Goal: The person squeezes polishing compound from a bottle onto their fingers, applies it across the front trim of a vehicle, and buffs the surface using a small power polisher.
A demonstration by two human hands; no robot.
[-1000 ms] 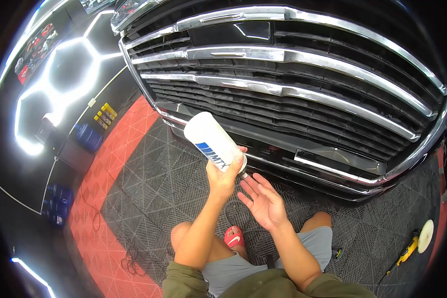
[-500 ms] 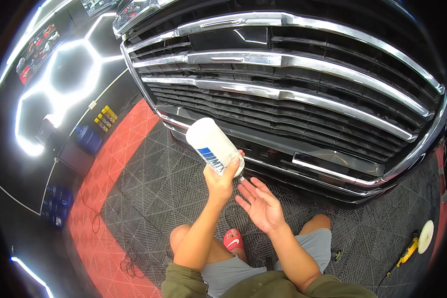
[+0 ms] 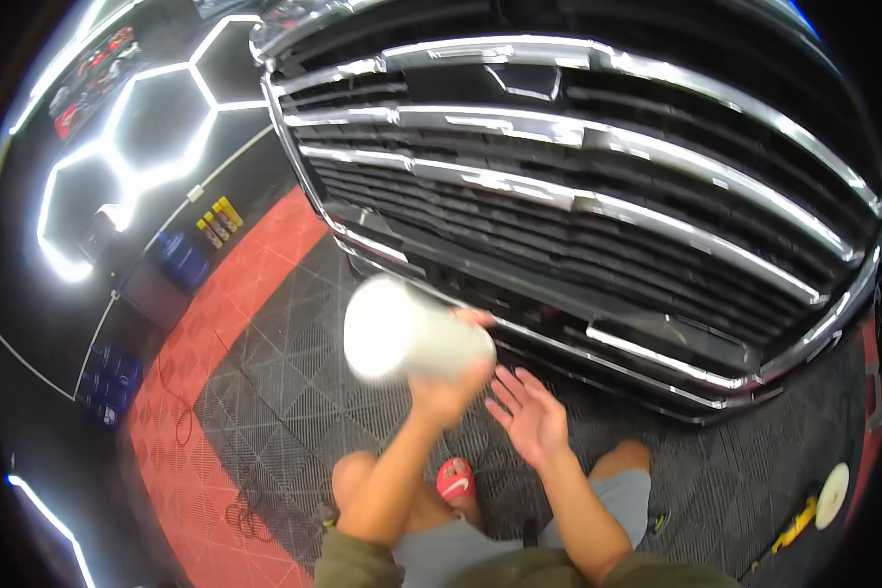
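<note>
Hexagon lights point(image 3: 203, 85) brighten a dark wall above a floor point(image 3: 265, 416) of grey and red tiles, beside a car grille point(image 3: 559, 198). Low before the grille, the left hand point(image 3: 446, 387) grips a white bottle point(image 3: 407, 333) round its body, near the end closest to the right hand point(image 3: 536, 421). That hand is open and empty, palm turned up, fingertips just beside the bottle; whether they touch is unclear. The bottle is tilted, its broad base raised, probably so its other end points toward the waiting fingers. Its opaque wall and the blur hide any contents, and the neck cannot be made out. Blue jugs point(image 3: 183, 260) and yellow containers point(image 3: 219, 223) are by the wall, perhaps kept aside to leave working space; what they hold cannot be told. A polisher point(image 3: 797, 524) lies well apart at the right.
</note>
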